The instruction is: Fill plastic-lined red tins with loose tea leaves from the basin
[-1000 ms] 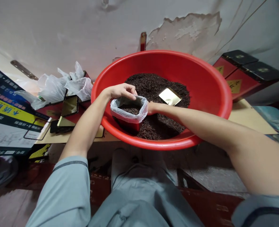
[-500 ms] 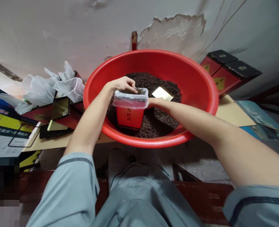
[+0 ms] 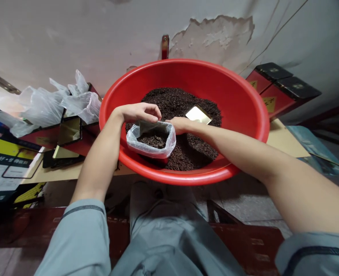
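Note:
A red tea tin [image 3: 162,161] lined with a clear plastic bag [image 3: 171,142] stands in the near left of a big red basin [image 3: 241,99]. Dark loose tea leaves [image 3: 153,138] show inside the bag, whose rim is folded outward over the tin. My left hand [image 3: 143,112] is at the far rim, thumb and fingers curled together at the bag's edge. At the far right corner, my right hand [image 3: 178,125] grips the tin, its fingertips partly hidden behind the rim. Around the tin lies a heap of dark tea [image 3: 172,97], with a gold-faced lid [image 3: 198,114] on it.
Two closed red tins [image 3: 284,90] with black lids lean right of the basin. On the left lie open tins [image 3: 70,130] with plastic bags [image 3: 44,105] sticking out, and lids [image 3: 66,152]. A printed box [image 3: 5,161] is at far left. The wall stands close behind.
The tin has tilted and moved slightly nearer, so its mouth and the tea inside now show. My left hand has moved left and down, from inside the mouth to the far rim.

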